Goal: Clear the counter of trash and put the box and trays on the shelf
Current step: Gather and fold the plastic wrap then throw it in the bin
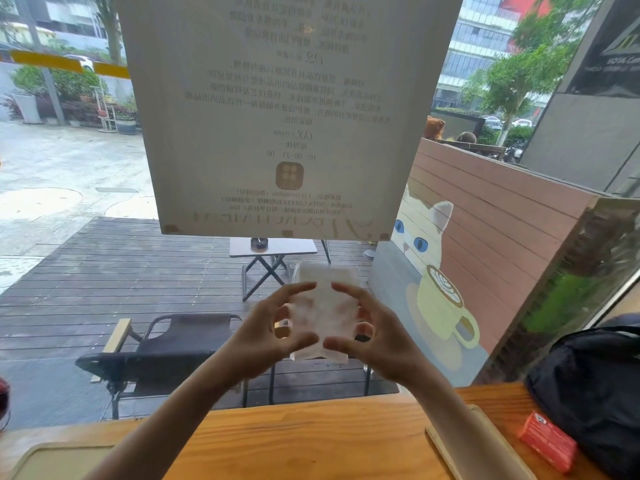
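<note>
Both my hands are raised above the wooden counter point(311, 438) and hold a white, blurred piece of paper trash point(323, 306) between them. My left hand point(273, 327) grips its left side with curled fingers and thumb. My right hand point(374, 330) grips its right side the same way. A wooden tray point(485, 448) lies on the counter at the right. Another tray point(59, 460) shows at the bottom left corner. A small orange box point(547, 441) lies at the far right beside the tray.
A black bag point(595, 386) sits on the counter at the right, touching the orange box. A window with a hanging poster point(277, 109) rises straight ahead. A dark red object point(4, 400) peeks in at the left edge.
</note>
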